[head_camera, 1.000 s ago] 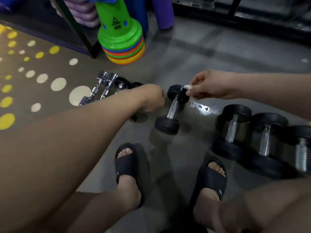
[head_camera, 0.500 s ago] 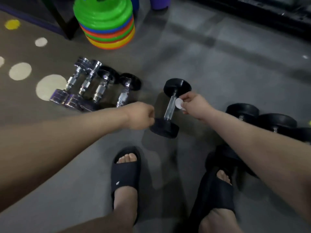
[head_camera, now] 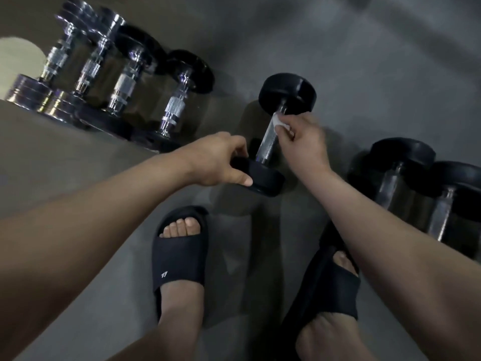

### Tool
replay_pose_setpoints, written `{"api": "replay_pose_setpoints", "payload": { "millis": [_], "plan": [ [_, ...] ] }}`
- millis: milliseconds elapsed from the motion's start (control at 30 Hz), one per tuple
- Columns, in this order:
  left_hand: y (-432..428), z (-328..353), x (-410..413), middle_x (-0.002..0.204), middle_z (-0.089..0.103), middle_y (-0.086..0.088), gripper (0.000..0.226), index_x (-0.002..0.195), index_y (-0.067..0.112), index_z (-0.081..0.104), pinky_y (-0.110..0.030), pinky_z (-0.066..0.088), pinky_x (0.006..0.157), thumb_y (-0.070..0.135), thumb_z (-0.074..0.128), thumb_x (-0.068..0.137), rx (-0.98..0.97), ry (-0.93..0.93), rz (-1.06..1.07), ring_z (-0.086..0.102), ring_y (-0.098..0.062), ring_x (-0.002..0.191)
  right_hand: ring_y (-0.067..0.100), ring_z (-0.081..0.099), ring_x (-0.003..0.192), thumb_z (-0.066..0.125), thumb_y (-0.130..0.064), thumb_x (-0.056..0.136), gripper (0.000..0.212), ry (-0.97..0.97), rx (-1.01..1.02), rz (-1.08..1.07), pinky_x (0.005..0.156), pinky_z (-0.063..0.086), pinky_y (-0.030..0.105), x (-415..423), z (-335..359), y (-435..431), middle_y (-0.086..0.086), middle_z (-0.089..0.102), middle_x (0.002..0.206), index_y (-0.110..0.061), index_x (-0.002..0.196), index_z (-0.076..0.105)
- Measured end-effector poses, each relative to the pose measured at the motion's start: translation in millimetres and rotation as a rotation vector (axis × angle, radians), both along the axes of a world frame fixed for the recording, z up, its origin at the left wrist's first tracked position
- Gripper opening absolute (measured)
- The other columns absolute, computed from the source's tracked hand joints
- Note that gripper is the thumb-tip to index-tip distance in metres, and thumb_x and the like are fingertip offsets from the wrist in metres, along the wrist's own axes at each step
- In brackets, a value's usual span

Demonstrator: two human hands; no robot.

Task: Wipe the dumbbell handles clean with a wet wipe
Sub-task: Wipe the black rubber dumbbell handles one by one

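Observation:
A black dumbbell (head_camera: 287,91) with a knurled steel handle (head_camera: 268,144) lies on the grey floor in the middle of the view. My left hand (head_camera: 218,162) grips its near black head (head_camera: 263,178), thumb and fingers curled over the rim. My right hand (head_camera: 302,142) pinches a small white wet wipe (head_camera: 279,123) and presses it against the upper part of the handle, just under the far head.
A row of several chrome and black dumbbells (head_camera: 125,84) lies at the left. Two larger black dumbbells (head_camera: 406,173) sit at the right. My feet in black slides (head_camera: 179,248) stand right below the dumbbell on the grey floor (head_camera: 364,61).
The view has tilted down and closer. My left hand has taken hold of the dumbbell's near head. My right hand has brought the wipe onto the handle near the far head.

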State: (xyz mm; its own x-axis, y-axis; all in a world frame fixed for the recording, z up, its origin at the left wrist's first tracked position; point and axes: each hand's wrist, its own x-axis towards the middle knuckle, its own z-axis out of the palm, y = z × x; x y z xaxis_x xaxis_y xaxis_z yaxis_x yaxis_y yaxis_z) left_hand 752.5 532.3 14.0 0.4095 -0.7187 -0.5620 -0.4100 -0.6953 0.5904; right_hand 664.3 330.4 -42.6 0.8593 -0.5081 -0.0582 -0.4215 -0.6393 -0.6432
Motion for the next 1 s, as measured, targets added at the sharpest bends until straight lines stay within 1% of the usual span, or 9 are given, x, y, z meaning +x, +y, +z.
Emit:
{"api": "replay_pose_setpoints", "payload": {
  "millis": [167, 267, 367, 467, 567, 700, 800, 933, 1000],
  "plan": [
    [3, -5, 2, 0.114, 0.053, 0.004, 0.053, 0.118, 0.027, 0.059, -0.027, 0.042, 0.084, 0.051, 0.082, 0.077, -0.005, -0.034, -0.012, 0.054, -0.015, 0.1, 0.027, 0.063, 0.098, 0.058, -0.021, 0.098, 0.031, -0.022, -0.194, 0.145, 0.082, 0.048, 0.028, 10, -4, -7, 0.013, 0.062, 0.116, -0.012, 0.127, 0.066],
    [6, -10, -2, 0.112, 0.05, 0.005, 0.052, 0.12, 0.026, 0.056, -0.029, 0.044, 0.087, 0.05, 0.079, 0.08, -0.014, -0.074, -0.013, 0.053, -0.016, 0.102, 0.028, 0.063, 0.089, 0.059, -0.019, 0.098, 0.027, -0.073, -0.208, 0.152, 0.081, 0.044, 0.021, 8, -8, 0, 0.015, 0.061, 0.106, -0.008, 0.12, 0.071],
    [10, -14, -6, 0.11, 0.046, 0.007, 0.051, 0.123, 0.025, 0.054, -0.032, 0.044, 0.091, 0.048, 0.076, 0.083, -0.018, -0.103, -0.003, 0.051, -0.016, 0.102, 0.024, 0.059, 0.079, 0.062, -0.014, 0.097, 0.025, -0.148, -0.224, 0.303, 0.076, 0.046, 0.021, -5, -11, 7, 0.016, 0.058, 0.095, -0.001, 0.115, 0.072],
    [14, -16, -8, 0.11, 0.044, 0.008, 0.05, 0.125, 0.024, 0.053, -0.03, 0.043, 0.091, 0.045, 0.075, 0.085, -0.027, -0.107, 0.019, 0.049, -0.015, 0.1, 0.027, 0.062, 0.086, 0.059, -0.011, 0.096, 0.029, -0.099, -0.249, 0.389, 0.082, 0.047, 0.024, -1, -8, -2, 0.017, 0.059, 0.103, -0.002, 0.122, 0.07],
    [15, -16, -10, 0.11, 0.043, 0.007, 0.05, 0.125, 0.023, 0.052, -0.032, 0.044, 0.093, 0.042, 0.075, 0.086, -0.034, -0.097, 0.049, 0.05, -0.016, 0.099, 0.033, 0.062, 0.103, 0.056, -0.016, 0.098, 0.033, -0.004, -0.234, 0.259, 0.09, 0.045, 0.029, 15, -6, -12, 0.017, 0.061, 0.118, -0.008, 0.128, 0.066],
    [15, -15, -18, 0.118, 0.043, 0.004, 0.045, 0.126, 0.022, 0.047, -0.037, 0.045, 0.099, 0.037, 0.071, 0.091, -0.024, -0.044, 0.097, 0.053, -0.02, 0.104, 0.034, 0.063, 0.098, 0.059, -0.02, 0.095, 0.034, -0.013, -0.211, 0.285, 0.088, 0.046, 0.032, 1, -7, 0, 0.02, 0.063, 0.109, -0.001, 0.122, 0.067],
    [16, -16, -22, 0.119, 0.04, 0.003, 0.041, 0.125, 0.021, 0.044, -0.037, 0.043, 0.097, 0.035, 0.067, 0.094, -0.008, -0.019, 0.124, 0.053, -0.022, 0.102, 0.031, 0.063, 0.096, 0.061, -0.019, 0.095, 0.032, -0.006, -0.176, 0.389, 0.087, 0.043, 0.024, -4, -6, -2, 0.017, 0.064, 0.106, -0.002, 0.121, 0.068],
    [16, -16, -25, 0.118, 0.041, 0.005, 0.04, 0.123, 0.022, 0.045, -0.036, 0.043, 0.095, 0.035, 0.068, 0.094, -0.025, -0.006, 0.162, 0.054, -0.022, 0.102, 0.022, 0.06, 0.09, 0.062, -0.022, 0.096, 0.02, 0.01, -0.138, 0.164, 0.073, 0.029, 0.006, 15, -9, -16, 0.011, 0.065, 0.103, -0.009, 0.109, 0.07],
    [16, -16, -28, 0.12, 0.041, 0.004, 0.041, 0.125, 0.021, 0.045, -0.032, 0.041, 0.094, 0.033, 0.068, 0.094, -0.039, 0.0, 0.181, 0.054, -0.021, 0.102, 0.014, 0.053, 0.081, 0.062, -0.024, 0.096, 0.019, -0.022, -0.12, 0.132, 0.071, 0.03, 0.002, 10, -12, -10, 0.01, 0.065, 0.094, -0.009, 0.103, 0.071]
  ]
}}
